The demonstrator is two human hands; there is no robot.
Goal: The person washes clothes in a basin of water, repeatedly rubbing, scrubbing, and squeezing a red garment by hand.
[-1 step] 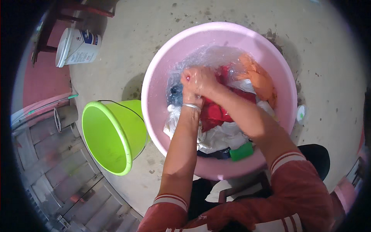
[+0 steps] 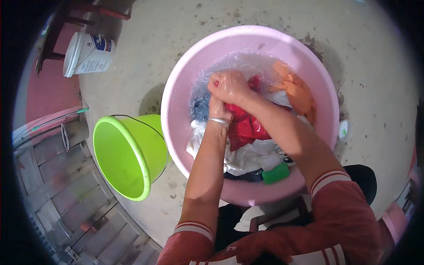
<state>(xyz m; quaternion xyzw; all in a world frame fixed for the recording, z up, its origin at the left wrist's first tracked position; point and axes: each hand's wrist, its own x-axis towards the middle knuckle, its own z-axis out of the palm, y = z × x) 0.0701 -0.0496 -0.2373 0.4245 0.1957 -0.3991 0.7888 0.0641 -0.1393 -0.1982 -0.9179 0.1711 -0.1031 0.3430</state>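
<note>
Red cloth [image 2: 247,129] is bunched in the pink basin [image 2: 247,39]. Whether anything is gripped by the left hand [image 2: 217,107] cannot be told; by the right hand [image 2: 230,86], clenched, cloth is held. Water [image 2: 247,61] could be splashed out by hard rubbing.

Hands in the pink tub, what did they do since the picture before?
The right hand shifted slightly up the picture, away from the left hand, so more red cloth shows between them. The orange cloth and green bucket stayed put.
</note>
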